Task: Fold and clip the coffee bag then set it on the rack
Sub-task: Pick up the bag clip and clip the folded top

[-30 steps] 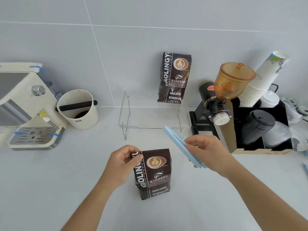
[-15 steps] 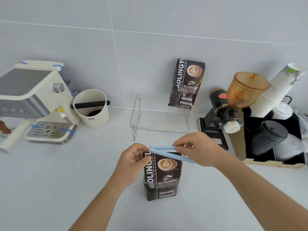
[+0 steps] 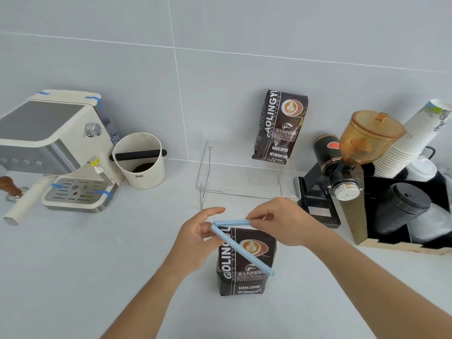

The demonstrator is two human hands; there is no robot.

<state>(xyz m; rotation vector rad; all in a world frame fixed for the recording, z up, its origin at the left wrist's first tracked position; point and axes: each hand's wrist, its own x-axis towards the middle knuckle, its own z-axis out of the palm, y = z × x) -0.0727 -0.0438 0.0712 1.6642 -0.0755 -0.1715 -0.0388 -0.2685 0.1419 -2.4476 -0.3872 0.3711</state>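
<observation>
Right now the coffee bag (image 3: 245,263) stands upright on the bench (image 3: 73,265), in front of the clear rack (image 3: 247,182). Its top looks folded down. A long blue clip (image 3: 241,243) is open like a V over that fold. One arm of the clip lies along the top edge of the bag. The other arm hangs down across the front of the bag.

The left hand (image 3: 198,238) pinches the hinge end of the clip, with its fingers curled around it. The right hand (image 3: 283,223) holds the top arm of the clip near the other end, fingers closed on it.

I think the step now is to snap the clip shut. To do it well, keep the fold flat and tucked right between the two arms. Then swing the loose arm up until it meets the top arm. Press along the whole clip so it shuts all the way. Hold the bag steady so it does not tip.

Another coffee bag (image 3: 280,126) already sits on the rack, leaning on the wall. There looks to be room on the rack beside it.
</observation>
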